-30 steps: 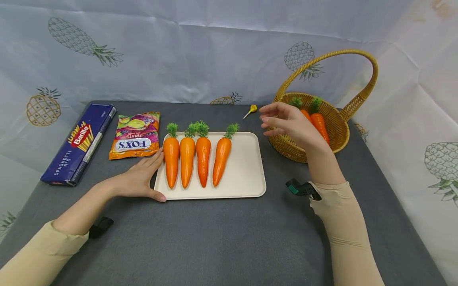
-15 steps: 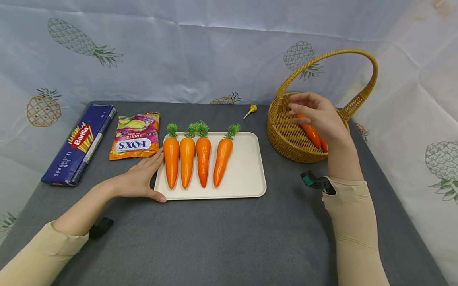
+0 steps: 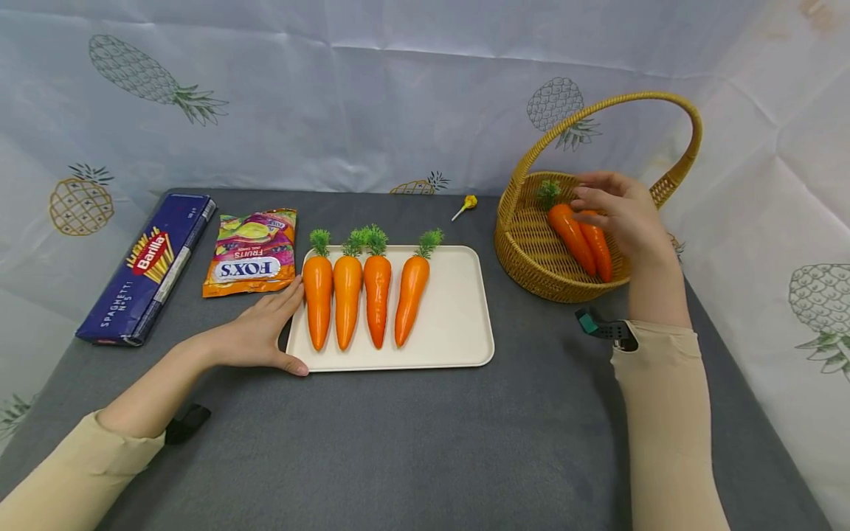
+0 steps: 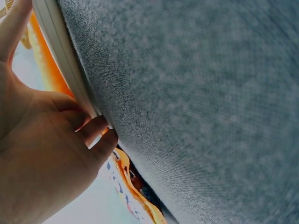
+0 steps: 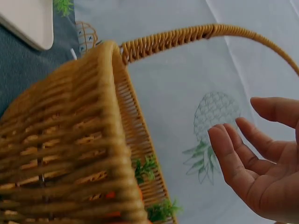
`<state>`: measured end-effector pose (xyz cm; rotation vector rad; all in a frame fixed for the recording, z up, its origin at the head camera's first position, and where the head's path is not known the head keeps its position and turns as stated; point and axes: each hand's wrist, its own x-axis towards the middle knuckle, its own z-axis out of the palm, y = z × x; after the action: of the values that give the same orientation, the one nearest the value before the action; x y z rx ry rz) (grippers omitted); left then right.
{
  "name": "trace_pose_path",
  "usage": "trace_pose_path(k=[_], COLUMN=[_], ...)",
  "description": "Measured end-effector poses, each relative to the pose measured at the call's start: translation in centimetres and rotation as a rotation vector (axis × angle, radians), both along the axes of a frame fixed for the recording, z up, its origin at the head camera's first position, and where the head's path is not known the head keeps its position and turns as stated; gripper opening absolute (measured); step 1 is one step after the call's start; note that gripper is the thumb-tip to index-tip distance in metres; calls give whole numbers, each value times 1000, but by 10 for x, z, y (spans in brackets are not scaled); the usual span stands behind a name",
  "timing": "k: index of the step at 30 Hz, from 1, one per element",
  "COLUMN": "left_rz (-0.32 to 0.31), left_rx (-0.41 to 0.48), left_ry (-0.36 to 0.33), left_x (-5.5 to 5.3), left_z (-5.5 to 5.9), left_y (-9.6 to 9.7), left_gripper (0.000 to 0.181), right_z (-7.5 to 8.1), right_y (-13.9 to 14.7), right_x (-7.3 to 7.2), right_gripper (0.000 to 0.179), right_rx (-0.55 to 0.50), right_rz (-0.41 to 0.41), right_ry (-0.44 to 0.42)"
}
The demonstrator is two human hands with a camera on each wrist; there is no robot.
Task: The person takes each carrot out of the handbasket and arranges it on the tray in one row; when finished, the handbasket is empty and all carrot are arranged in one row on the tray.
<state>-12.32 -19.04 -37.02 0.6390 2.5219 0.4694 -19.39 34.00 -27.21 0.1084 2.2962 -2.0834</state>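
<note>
A pineapple-print cloth (image 3: 392, 110) hangs behind a gray worktop (image 3: 425, 442) where, in the head view, four carrots (image 3: 377, 301) lie on a cream tray (image 3: 458, 317) and two more carrots (image 3: 572, 240) rest in a wicker basket (image 3: 524, 265) at right. The left hand (image 3: 255, 332) rests at the tray's left end, fingers extended; the right hand (image 3: 620, 210) hovers over the basket, fingers loosely bent. The carrots look light, stiff and smooth, perhaps slippery, likely best taken around the thick shoulder rather than by the feathery greens (image 3: 430, 242). A candy bag (image 3: 249, 262) lies just beside the tray. The left wrist view reveals the tray's side wall, unseen from above, with fingertips along it and nothing gripped. The right wrist view shows thumb and fingers apart, holding nothing, and both basket carrots' greens, one of which the hand hides in the head view.
</note>
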Motion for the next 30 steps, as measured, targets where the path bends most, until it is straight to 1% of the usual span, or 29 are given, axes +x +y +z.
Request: trace_pose_path(k=[5, 10, 13, 16, 18, 23, 27, 30], left_rz=[-1, 3, 3, 0, -1, -1, 0, 0], left_rx=[-4, -2, -2, -2, 0, 3, 0, -3], left_ry=[3, -4, -7, -5, -4, -7, -8, -5], left_x=[0, 0, 0, 0, 0, 0, 0, 0], left_z=[-1, 0, 1, 0, 0, 0, 0, 0], left_y=[0, 0, 0, 0, 0, 0, 0, 0], left_gripper=[136, 136, 136, 136, 136, 136, 136, 136], right_z=[-7, -18, -26, -33, -36, -44, -50, -54], right_y=[10, 18, 22, 23, 23, 22, 21, 19], right_x=[-6, -13, -17, -20, -21, -23, -23, -24], right_gripper=[43, 45, 42, 41, 46, 58, 58, 58], right_rx=[85, 241, 326, 380, 413, 489, 511, 548], right_rz=[-52, -67, -64, -73, -81, -87, -78, -82], right_ry=[-36, -83, -110, -143, -162, -176, -192, -194])
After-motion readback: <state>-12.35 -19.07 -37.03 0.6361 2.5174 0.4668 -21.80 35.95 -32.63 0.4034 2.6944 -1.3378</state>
